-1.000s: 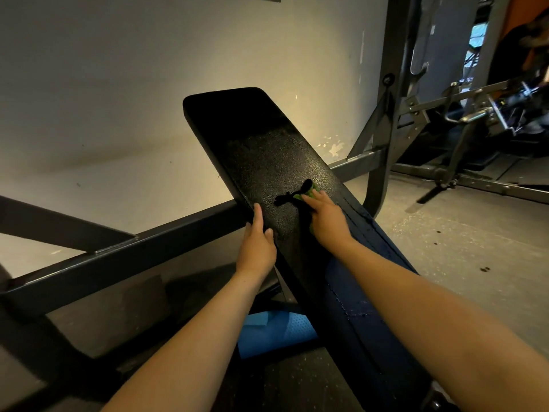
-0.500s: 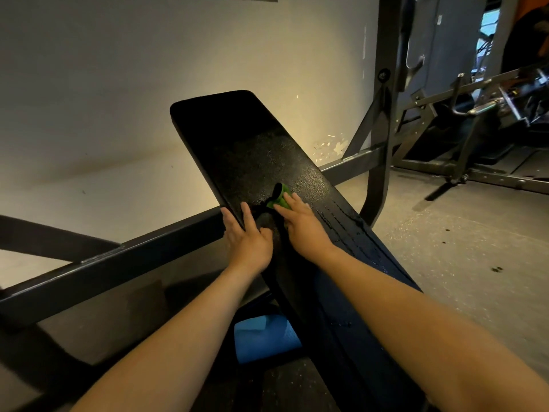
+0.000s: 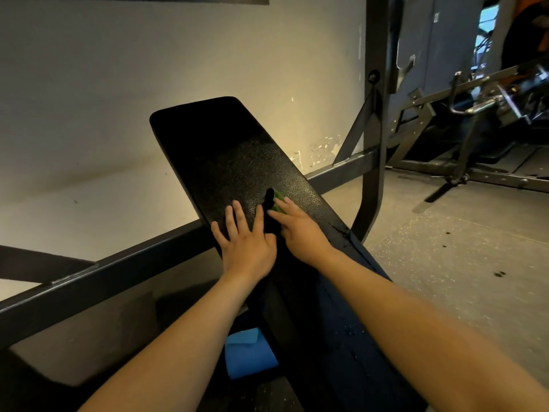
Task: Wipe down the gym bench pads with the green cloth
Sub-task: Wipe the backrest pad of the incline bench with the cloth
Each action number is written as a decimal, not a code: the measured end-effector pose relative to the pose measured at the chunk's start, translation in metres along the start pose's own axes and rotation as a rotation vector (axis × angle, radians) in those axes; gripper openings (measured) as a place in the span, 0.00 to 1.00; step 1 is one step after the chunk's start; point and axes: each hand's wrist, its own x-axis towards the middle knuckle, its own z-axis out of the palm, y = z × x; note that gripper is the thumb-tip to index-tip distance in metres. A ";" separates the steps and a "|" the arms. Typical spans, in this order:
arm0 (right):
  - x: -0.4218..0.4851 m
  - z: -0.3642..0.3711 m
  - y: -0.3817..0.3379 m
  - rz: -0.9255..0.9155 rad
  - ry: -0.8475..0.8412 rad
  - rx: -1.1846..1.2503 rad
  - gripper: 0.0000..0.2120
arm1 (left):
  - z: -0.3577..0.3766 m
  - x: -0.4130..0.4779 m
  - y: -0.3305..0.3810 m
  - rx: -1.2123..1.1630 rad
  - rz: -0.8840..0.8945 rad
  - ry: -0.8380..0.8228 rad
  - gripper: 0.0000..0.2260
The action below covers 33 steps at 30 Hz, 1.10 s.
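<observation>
Head view is showing the green cloth [image 3: 278, 201] lying at the centre of the frame on the black bench pad [image 3: 237, 162], mostly hidden under the right hand [image 3: 300, 230], whose fingers are pressing it flat against the pad. Just beside it, the left hand [image 3: 246, 245] is resting released, palm down, fingers spread on the pad's left edge. A grey steel frame bar [image 3: 98, 281] is crossing beneath. Lower centre, a blue object [image 3: 248, 355] is sitting under the pad. No writing is readable anywhere.
</observation>
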 end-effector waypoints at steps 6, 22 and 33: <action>0.012 -0.026 0.060 0.348 0.179 -0.002 0.26 | 0.007 0.001 -0.001 0.038 0.003 0.065 0.28; 0.004 -0.001 0.023 0.127 0.154 -0.162 0.25 | 0.006 -0.005 0.000 0.051 0.018 0.086 0.26; 0.048 -0.003 -0.002 0.363 0.241 0.039 0.26 | 0.005 -0.005 0.001 0.043 0.020 0.115 0.25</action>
